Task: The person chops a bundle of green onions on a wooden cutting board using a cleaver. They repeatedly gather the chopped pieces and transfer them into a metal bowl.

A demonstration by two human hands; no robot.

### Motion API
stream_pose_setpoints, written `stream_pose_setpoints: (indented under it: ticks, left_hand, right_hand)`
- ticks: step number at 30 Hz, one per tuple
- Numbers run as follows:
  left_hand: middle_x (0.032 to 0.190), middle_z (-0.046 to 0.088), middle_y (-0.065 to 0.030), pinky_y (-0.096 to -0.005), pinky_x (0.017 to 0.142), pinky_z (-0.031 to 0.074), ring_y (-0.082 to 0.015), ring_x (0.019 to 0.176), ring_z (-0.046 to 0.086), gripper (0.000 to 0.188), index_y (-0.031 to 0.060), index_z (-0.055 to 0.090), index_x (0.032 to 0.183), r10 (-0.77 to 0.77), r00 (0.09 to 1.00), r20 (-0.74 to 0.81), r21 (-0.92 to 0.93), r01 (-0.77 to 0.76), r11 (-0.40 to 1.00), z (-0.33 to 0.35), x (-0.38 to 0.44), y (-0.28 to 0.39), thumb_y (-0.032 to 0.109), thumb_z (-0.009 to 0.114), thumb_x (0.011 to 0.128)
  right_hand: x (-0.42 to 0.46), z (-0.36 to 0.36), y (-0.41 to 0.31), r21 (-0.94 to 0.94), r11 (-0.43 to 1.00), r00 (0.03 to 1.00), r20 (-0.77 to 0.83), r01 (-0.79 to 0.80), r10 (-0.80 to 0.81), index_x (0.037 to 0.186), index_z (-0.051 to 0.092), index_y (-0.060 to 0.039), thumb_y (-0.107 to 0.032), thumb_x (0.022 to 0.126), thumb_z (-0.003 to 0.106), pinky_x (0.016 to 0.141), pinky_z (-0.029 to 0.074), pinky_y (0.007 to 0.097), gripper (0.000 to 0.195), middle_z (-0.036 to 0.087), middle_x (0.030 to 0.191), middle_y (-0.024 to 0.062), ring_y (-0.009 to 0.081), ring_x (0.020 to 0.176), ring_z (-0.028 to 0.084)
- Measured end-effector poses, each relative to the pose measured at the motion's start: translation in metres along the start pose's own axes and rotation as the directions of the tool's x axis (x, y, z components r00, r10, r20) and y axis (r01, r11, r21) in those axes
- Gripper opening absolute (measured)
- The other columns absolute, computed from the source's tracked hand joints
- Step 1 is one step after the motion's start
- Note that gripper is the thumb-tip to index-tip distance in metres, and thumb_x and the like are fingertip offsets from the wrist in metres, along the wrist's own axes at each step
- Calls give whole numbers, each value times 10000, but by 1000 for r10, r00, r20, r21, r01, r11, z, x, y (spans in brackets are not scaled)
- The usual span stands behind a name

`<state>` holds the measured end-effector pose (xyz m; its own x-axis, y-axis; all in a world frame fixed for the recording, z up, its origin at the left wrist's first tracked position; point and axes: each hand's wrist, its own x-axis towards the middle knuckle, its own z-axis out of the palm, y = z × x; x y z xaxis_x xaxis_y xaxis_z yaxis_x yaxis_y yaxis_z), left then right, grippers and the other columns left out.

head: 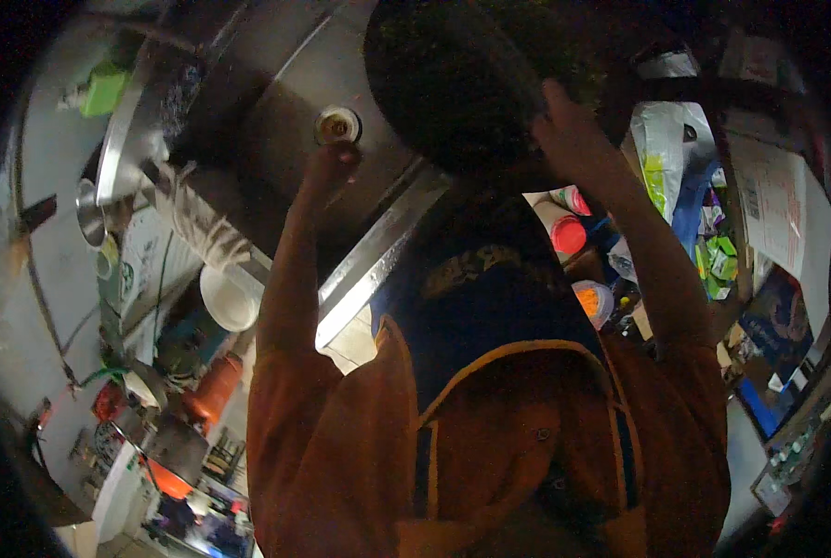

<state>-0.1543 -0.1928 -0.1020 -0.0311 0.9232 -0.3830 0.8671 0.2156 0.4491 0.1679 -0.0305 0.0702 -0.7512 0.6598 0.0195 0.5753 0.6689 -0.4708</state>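
In dim light, a steel sink basin spreads before me at the upper left, its bright metal edge running diagonally beside my apron. Inside is a small round fitting with a pale ring, perhaps a drain. Right below that ring, my left hand has its fingers curled; whether it holds anything is unclear. A large, dark round vessel fills the top centre, its contents lost in shadow. My right hand reaches over its right part, index finger extended. Contact with the vessel cannot be told.
A pale cloth drapes over the sink's left side above a white tub. Far left is a green object. To the right are a red-lidded jar, a tub with orange contents, and a plastic bag.
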Motion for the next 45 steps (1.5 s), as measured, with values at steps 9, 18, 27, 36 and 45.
stream_pose_setpoints:
  ticks: [9,18,27,36,45]
  left_hand:
    - [927,662,-149,-387,705,538,-317,807,654,259,78,692,1033,162,984,-79,-631,-175,756,-2,-30,93,256,689,846]
    - [1022,649,-173,-442,688,549,-343,889,649,191,103,687,1003,138,955,-261,-419,-241,875,32,-36,97,192,644,840]
    - [895,665,-200,-430,731,509,-304,839,658,151,58,701,908,-275,961,-6,-808,157,568,136,18,-1,149,592,856]
    - [863,679,-137,-473,682,530,-288,790,662,129,87,708,843,25,997,-69,79,-19,997,291,85,-28,151,596,842]
    - [839,645,-165,-454,673,519,-326,780,643,73,57,644,853,-155,983,-99,-241,127,962,214,83,-28,107,603,819]
  right_hand:
    - [10,-12,-20,44,919,907,187,-392,378,1196,435,-30,-190,919,512,768,455,516,330,625,982,275,457,939,610]
    - [-18,12,27,-237,963,973,158,-130,170,1280,453,-17,-156,917,532,869,483,450,396,611,1139,260,407,1047,612]
    - [-7,4,6,-183,904,896,159,-387,415,1322,437,-31,-152,949,507,729,521,414,398,653,945,195,288,864,671]
    - [9,-3,-23,-86,767,735,233,-636,636,1363,381,-51,-174,957,512,702,507,406,444,671,962,200,275,793,652]
    - [-18,3,8,-155,854,838,169,-497,519,1342,398,-62,-196,962,508,542,486,367,418,654,849,167,229,678,631]
